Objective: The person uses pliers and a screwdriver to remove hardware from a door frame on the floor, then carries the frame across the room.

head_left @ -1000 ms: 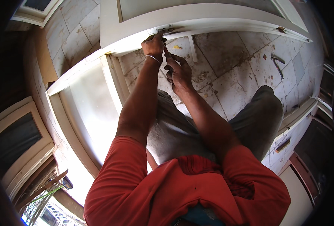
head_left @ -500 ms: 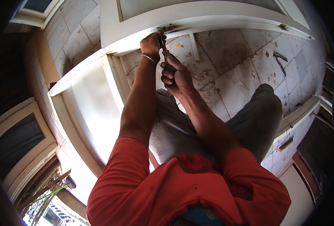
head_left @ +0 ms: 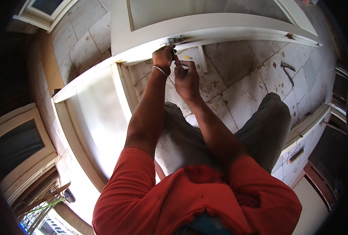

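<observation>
My right hand (head_left: 187, 81) is closed round the reddish handle of what looks like a screwdriver (head_left: 176, 60), tilted up toward the edge of a white framed panel (head_left: 142, 44). My left hand (head_left: 163, 58), with a pale band at its wrist, is at the tool's far end. Its fingers are bunched together just below a metal fitting (head_left: 176, 39) set on the panel's edge. The tool's tip and whatever lies between the left fingers are hidden.
Left of my legs leans another white frame with a pale pane (head_left: 97, 117). A dark two-armed hand tool (head_left: 288, 73) lies on the stained tile floor (head_left: 256, 90) at the right. A short wooden piece (head_left: 296, 156) lies farther right, and a dark-paned frame (head_left: 17, 145) stands at far left.
The whole view has shifted, so the panel and hands sit slightly lower. My right hand has turned on the handle and its fingers are posed differently; the left stays by the fitting.
</observation>
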Tool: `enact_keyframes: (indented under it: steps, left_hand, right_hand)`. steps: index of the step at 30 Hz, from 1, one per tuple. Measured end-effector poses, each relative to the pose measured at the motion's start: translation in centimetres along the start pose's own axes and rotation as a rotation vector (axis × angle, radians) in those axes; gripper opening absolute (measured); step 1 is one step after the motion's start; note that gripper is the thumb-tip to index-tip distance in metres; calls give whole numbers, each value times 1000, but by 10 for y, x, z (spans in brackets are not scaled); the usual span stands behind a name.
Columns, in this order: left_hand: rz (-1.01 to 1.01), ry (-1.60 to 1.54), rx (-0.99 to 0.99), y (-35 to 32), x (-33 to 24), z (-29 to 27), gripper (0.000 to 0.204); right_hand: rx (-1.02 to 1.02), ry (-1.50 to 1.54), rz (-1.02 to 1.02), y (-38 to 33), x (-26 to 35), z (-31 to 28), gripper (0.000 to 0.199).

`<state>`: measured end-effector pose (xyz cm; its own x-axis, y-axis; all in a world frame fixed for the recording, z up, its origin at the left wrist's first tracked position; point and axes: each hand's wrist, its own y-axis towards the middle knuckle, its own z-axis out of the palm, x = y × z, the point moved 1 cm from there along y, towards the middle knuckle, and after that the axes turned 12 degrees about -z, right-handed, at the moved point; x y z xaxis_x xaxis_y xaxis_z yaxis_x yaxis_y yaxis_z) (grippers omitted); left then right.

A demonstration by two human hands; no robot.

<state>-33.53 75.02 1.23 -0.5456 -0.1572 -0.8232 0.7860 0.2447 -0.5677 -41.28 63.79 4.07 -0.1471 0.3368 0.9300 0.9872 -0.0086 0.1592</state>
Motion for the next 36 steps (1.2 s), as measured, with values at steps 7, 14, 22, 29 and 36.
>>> enact_keyframes:
  steps: [7, 14, 22, 29, 36]
  left_hand:
    - [-12, 89, -71, 8, 2, -6, 26]
    - [-107, -235, -24, 9, -4, 5, 28]
    - [-99, -214, -36, -3, -4, 11, 29]
    - [-102, -185, -14, 0, 3, -2, 25]
    - [-110, -290, 24, 0, 1, 12, 25]
  right_hand:
    - [19, 1273, 745, -3, 10, -15, 45]
    - [52, 0, 113, -5, 0, -16, 31]
    - [-62, 277, 272, -4, -17, -4, 34]
    - [58, 1090, 771, -7, 6, -17, 33]
    - [9, -177, 3, -14, -21, -16, 35]
